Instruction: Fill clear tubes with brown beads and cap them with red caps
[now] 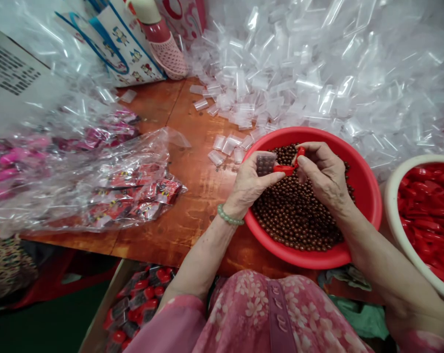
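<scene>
Over a red plastic basin [371, 193] of small brown balls [299, 220], both hands meet at one small container. My left hand [247, 184] is closed around a clear plastic case [266, 163] that has brown balls inside. A red plastic cap [283, 170] sits at the open end of this case, by my left thumb. My right hand [323, 171] pinches an upright red part [300, 154] that appears joined to the cap, though the fingers partly cover it. A green bead bracelet circles my left wrist.
A white-rimmed tub [391, 208] of red plastic pieces stands right of the basin. Clear plastic sleeves [280, 73] are heaped behind. Bagged red packets [133, 196] lie on the left. Below the table edge, a box holds filled red-capped cases [143, 299]. A bottle [166, 46] stands at the back.
</scene>
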Demonstrator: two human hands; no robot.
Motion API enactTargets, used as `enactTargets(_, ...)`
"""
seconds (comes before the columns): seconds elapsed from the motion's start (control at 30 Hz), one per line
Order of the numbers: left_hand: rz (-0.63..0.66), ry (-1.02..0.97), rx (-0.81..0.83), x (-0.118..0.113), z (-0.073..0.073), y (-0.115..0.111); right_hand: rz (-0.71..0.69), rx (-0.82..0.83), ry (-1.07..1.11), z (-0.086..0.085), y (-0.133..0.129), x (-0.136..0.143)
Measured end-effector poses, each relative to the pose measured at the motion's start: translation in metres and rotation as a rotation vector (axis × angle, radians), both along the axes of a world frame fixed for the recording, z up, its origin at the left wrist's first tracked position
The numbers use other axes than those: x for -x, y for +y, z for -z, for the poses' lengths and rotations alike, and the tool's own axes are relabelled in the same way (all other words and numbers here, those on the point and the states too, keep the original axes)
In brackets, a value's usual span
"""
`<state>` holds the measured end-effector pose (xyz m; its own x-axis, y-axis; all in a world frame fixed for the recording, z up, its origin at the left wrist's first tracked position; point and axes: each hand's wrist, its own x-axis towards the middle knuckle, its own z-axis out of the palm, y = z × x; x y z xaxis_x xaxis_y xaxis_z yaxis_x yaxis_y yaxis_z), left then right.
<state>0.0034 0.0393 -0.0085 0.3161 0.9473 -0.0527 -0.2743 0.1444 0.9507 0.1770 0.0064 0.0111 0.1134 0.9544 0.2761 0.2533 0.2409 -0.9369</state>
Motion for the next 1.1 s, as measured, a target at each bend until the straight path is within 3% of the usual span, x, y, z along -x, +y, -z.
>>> enactTargets(0.17,-0.035,-0.059,-0.008,-0.001,0.003,0.002,-0.089,-0.097,-0.303,-0.001,-0.003,-0.008)
enactTargets(0.33,-0.028,-0.046,0.013,-0.001,0.0,0.001,-0.152,-0.111,-0.437,-0.002,-0.004,-0.01)
enactTargets(0.53,-0.012,-0.013,0.011,0.003,-0.002,-0.002,-0.164,-0.291,-0.572,-0.003,-0.014,-0.008)
enactTargets(0.77,0.028,0.027,-0.035,0.005,-0.008,-0.005,-0.164,-0.33,-0.563,-0.004,-0.022,-0.008)
enactTargets(1.1,0.172,-0.061,-0.019,0.002,-0.006,-0.004,-0.074,-0.127,-0.368,-0.013,-0.022,-0.01)
